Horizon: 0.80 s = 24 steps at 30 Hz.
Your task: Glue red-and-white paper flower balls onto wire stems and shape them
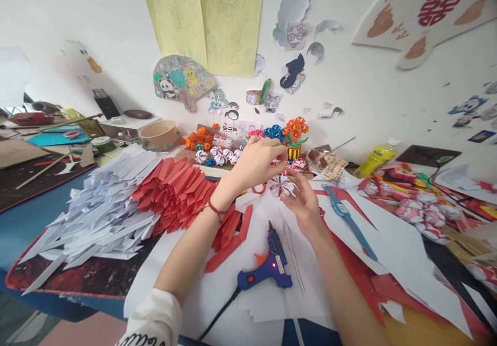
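Note:
Near the centre, my right hand (305, 201) has its thumb and fingers around a white paper ball with dark red stripes (280, 186). Just above the ball, my left hand (264, 160) is raised with its fingers bent together; whatever they pinch is too small to make out. Below both hands a blue glue gun (267, 268) lies on white paper, its red light on. Thin metal rods (294, 255) lie beside it. Under my left forearm are folded red paper strips (233, 232).
Piles of folded white strips (104, 206) and red strips (174, 193) cover the left. Finished balls (221, 155) and a flower pot (294, 151) stand along the wall. A blue watch (349, 219), yellow bottle (376, 159) and more balls (423, 211) lie right.

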### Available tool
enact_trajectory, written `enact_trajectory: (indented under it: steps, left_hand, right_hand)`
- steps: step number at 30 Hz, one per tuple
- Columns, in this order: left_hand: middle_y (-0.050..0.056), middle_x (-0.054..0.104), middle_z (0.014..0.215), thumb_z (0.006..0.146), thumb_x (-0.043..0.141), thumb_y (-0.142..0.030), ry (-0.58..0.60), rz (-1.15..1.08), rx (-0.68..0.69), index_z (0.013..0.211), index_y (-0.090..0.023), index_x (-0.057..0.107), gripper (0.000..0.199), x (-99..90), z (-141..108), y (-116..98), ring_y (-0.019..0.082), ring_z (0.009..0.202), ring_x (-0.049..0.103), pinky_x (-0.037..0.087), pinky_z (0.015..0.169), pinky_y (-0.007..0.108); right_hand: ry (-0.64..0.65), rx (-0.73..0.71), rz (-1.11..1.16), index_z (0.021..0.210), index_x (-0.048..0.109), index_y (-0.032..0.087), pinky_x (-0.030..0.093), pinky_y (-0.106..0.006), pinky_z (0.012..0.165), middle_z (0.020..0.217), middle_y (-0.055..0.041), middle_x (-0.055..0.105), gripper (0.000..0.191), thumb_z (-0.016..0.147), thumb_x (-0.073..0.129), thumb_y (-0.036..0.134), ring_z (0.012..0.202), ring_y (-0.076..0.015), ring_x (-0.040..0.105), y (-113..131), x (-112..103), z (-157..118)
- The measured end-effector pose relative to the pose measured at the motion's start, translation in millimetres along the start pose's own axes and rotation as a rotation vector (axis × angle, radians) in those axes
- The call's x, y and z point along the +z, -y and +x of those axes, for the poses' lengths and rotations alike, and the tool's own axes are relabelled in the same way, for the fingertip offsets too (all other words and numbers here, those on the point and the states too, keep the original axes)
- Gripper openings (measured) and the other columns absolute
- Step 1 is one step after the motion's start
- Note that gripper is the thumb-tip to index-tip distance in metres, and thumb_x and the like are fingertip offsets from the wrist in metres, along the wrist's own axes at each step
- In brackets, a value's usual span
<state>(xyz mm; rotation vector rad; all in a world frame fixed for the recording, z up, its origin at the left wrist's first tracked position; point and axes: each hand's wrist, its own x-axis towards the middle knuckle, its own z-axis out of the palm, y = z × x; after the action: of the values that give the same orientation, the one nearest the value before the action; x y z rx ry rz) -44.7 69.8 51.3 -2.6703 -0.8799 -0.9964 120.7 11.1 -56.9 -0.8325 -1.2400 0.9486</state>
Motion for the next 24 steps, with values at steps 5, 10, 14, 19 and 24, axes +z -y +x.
enact_trajectory:
  steps: [5,10,14,19,24]
  left_hand:
    - [0.001,0.070,0.086,0.092,0.049,-0.017,-0.080,-0.013,-0.108,0.084,-0.019,0.060,0.013,-6.4,0,-1,0.018,0.083,0.062,0.032,0.078,0.033]
    - [0.000,0.067,0.075,0.092,0.048,-0.018,-0.096,0.068,-0.216,0.077,-0.019,0.057,0.017,-3.8,0,4,0.017,0.069,0.058,0.032,0.075,0.034]
    - [0.001,0.064,0.062,0.093,0.047,-0.021,-0.001,0.121,-0.232,0.063,-0.019,0.054,0.031,0.6,-1,9,0.017,0.061,0.056,0.032,0.075,0.036]
    - [0.004,0.071,0.089,0.089,0.055,-0.023,0.066,0.124,-0.120,0.078,-0.019,0.067,0.017,3.0,-5,13,0.022,0.083,0.064,0.031,0.076,0.036]
    - [0.003,0.072,0.106,0.094,0.053,-0.021,0.130,0.039,0.009,0.097,-0.023,0.071,0.019,1.6,-5,12,0.023,0.101,0.063,0.031,0.084,0.036]
  right_hand:
    - [-0.028,0.004,-0.028,0.128,0.059,0.034,0.051,-0.033,0.085,0.133,-0.0054,0.057,0.065,0.069,0.085,0.037,0.112,-0.0242,0.056,0,-1,1]
    - [-0.026,0.017,-0.010,0.127,0.059,0.034,0.050,-0.033,0.086,0.131,-0.0053,0.058,0.065,0.068,0.085,0.035,0.114,-0.0239,0.056,-1,-2,1]
    - [-0.025,0.007,0.001,0.126,0.059,0.034,0.050,-0.033,0.086,0.135,-0.0051,0.057,0.064,0.068,0.086,0.033,0.113,-0.0235,0.057,-2,-2,2]
    - [-0.021,0.019,-0.025,0.126,0.059,0.033,0.051,-0.035,0.088,0.134,-0.0060,0.057,0.063,0.068,0.085,0.037,0.116,-0.0254,0.057,-2,-1,1]
    - [-0.002,0.018,-0.037,0.125,0.059,0.032,0.052,-0.035,0.090,0.137,-0.0058,0.056,0.061,0.070,0.084,0.039,0.123,-0.0264,0.053,2,1,0]
